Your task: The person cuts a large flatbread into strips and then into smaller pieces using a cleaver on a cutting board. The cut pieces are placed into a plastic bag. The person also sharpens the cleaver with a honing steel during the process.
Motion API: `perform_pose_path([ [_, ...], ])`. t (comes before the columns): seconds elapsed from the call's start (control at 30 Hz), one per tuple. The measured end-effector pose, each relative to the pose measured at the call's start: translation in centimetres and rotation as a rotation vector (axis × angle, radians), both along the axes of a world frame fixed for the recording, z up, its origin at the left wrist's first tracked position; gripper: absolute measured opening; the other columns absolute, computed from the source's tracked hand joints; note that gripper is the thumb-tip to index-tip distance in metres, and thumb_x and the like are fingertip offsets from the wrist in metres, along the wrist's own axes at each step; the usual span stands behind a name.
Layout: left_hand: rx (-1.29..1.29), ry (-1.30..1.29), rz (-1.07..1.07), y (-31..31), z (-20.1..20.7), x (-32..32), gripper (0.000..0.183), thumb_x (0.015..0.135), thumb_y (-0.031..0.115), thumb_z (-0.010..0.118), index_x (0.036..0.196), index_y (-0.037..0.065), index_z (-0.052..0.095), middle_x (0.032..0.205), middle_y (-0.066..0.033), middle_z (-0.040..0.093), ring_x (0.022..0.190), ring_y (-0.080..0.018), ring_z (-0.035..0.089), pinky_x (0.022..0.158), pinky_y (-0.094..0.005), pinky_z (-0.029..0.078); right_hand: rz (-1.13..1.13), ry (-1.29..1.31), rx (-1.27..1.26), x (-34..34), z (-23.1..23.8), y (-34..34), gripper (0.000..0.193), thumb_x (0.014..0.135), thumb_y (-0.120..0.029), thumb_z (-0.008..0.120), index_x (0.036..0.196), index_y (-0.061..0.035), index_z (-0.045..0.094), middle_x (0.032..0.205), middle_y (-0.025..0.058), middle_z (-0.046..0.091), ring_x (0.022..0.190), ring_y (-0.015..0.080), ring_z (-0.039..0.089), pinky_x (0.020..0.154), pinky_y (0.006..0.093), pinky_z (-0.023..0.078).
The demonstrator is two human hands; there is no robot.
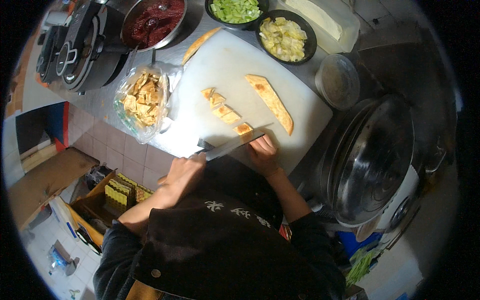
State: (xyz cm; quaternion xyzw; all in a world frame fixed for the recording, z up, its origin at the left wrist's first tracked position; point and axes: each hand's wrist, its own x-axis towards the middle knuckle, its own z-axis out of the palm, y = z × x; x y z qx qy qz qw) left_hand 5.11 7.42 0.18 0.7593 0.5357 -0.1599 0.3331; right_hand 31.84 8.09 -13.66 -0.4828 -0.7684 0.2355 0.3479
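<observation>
One left hand (186, 171) closed round a knife (229, 147), apparently mid-slicing; one right hand (263, 155), fingers curled beside the blade, hold unclear; golden pieces (226, 114) on white board (220, 57); next stroke calls for tucked fingers.

The flat strip (271, 104) is golden (browner in patches), the cutting board (227, 62) white.

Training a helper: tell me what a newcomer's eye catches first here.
The white cutting board in the middle, bearing golden pieces and a long strip. At its near edge, the left hand grips a knife, the right hand beside it. At upper left, a bowl of dark red food.
</observation>
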Motion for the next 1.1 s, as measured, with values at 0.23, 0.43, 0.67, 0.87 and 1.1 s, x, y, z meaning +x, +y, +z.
perform_pose_path([
  [0.23,0.312,-0.152,-0.103,0.5,-7.6,0.7,0.027,0.089,0.006,0.062,0.116,0.000,0.063,0.069,-0.0185,0.066,0.055,-0.0310,0.065,0.059,-0.0429,0.056,0.022,-0.104,-0.086,0.5,-0.7,-0.7,0.024,0.090,-0.011,0.061,0.111,-0.0035,0.071,0.112,0.0105,0.070,0.107,0.0306,0.065,0.093,0.0400,0.055],
  [0.43,0.282,-0.024,0.013,2.0,-6.7,-1.8,0.034,0.085,0.003,0.064,0.118,0.004,0.065,0.074,-0.0220,0.069,0.063,-0.0344,0.070,0.058,-0.0425,0.057,0.024,0.018,-0.019,0.1,0.6,0.5,0.020,0.085,-0.001,0.069,0.105,-0.0021,0.072,0.110,0.0108,0.071,0.106,0.0316,0.066,0.092,0.0408,0.055],
  [0.67,0.340,-0.180,0.351,3.2,-4.1,-2.5,0.015,0.093,0.012,0.067,0.097,-0.002,0.065,0.068,-0.0254,0.062,0.063,-0.0436,0.063,0.057,-0.0479,0.051,-0.220,-0.115,0.010,-0.2,3.0,6.2,0.038,0.085,-0.010,0.074,0.120,0.0021,0.063,0.127,0.0214,0.058,0.120,0.0376,0.054,0.100,0.0505,0.048],
  [0.87,0.322,-0.259,0.481,3.2,-5.6,-0.2,0.022,0.097,0.016,0.065,0.090,-0.005,0.063,0.062,-0.0273,0.057,0.057,-0.0447,0.060,0.055,-0.0483,0.047,-0.339,-0.239,-0.068,0.4,1.0,10.9,0.050,0.082,-0.014,0.077,0.126,0.0020,0.058,0.120,0.0182,0.056,0.113,0.0369,0.052,0.098,0.0474,0.046],
  [1.1,0.304,-0.259,0.482,2.6,-5.3,0.1,0.023,0.098,0.019,0.065,0.092,-0.003,0.064,0.061,-0.0262,0.057,0.056,-0.0440,0.060,0.055,-0.0479,0.048,-0.170,-0.166,-0.026,2.0,0.7,7.2,0.046,0.079,-0.008,0.077,0.121,0.0026,0.060,0.113,0.0164,0.058,0.106,0.0366,0.055,0.092,0.0456,0.048],
])
